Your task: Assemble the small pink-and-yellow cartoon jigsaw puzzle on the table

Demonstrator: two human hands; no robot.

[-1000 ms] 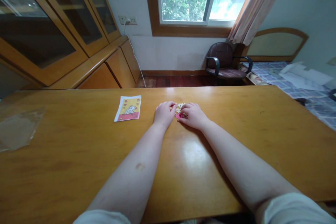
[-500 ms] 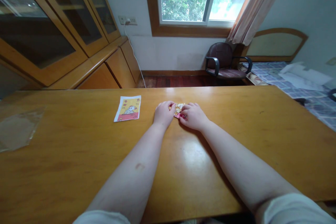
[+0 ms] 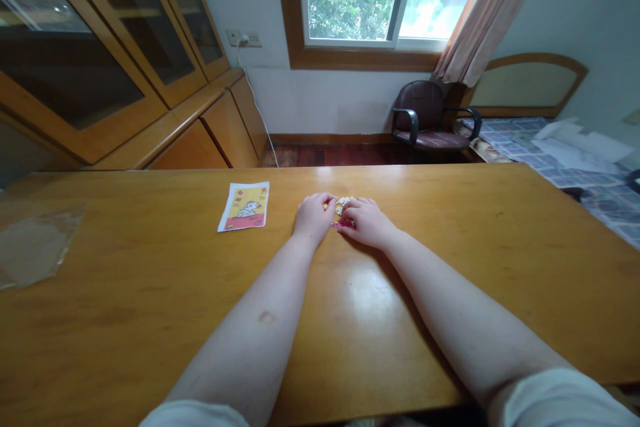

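Note:
A small cluster of jigsaw puzzle pieces [image 3: 343, 203], white and yellow at the back and pink towards me, lies on the table between my hands. My left hand [image 3: 314, 217] rests at the cluster's left side, its fingers curled and the thumb against the edge. From the right, my right hand [image 3: 369, 221] bends its fingers over the pink pieces, covering part of them. Both hands are closed around the pieces, though their fingertips are partly hidden. To the left lies a picture card [image 3: 247, 208] with a white cartoon animal on yellow and pink.
The wooden table [image 3: 200, 320] spans the view. A clear plastic bag [image 3: 37, 247] lies at its left end. Beyond stand a glass-door cabinet [image 3: 165, 103], an armchair [image 3: 423, 113] and a bed [image 3: 515, 137] with a checked cover. A white cord [image 3: 255, 97] hangs from the wall socket.
My right hand has shifted slightly left, towards my left hand. The pieces between the hands have shifted a little, with a gap showing among them. The card stays put.

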